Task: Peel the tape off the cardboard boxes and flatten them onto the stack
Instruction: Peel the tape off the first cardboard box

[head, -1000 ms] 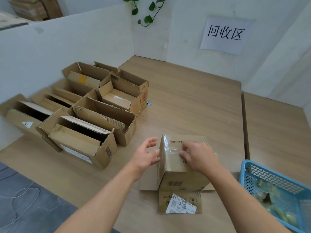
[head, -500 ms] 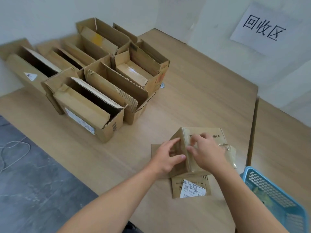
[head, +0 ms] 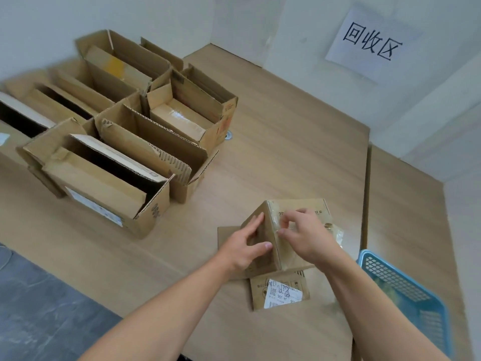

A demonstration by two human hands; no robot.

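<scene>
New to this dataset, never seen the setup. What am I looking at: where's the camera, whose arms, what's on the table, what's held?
No machine: a person works with bare hands. The one camera sits on their head, looking forward and down, so the arms enter from the bottom edge. The left hand lies with fingers spread against the side of a small cardboard box, steadying it. The right hand curls its fingers on the box's top and seems to pinch the clear tape there. The box rests on flattened cardboard, one piece bearing a white label. On the wooden table a cluster of open boxes stands at the left, and a blue basket sits at the right edge. A paper sign hangs on the wall.
</scene>
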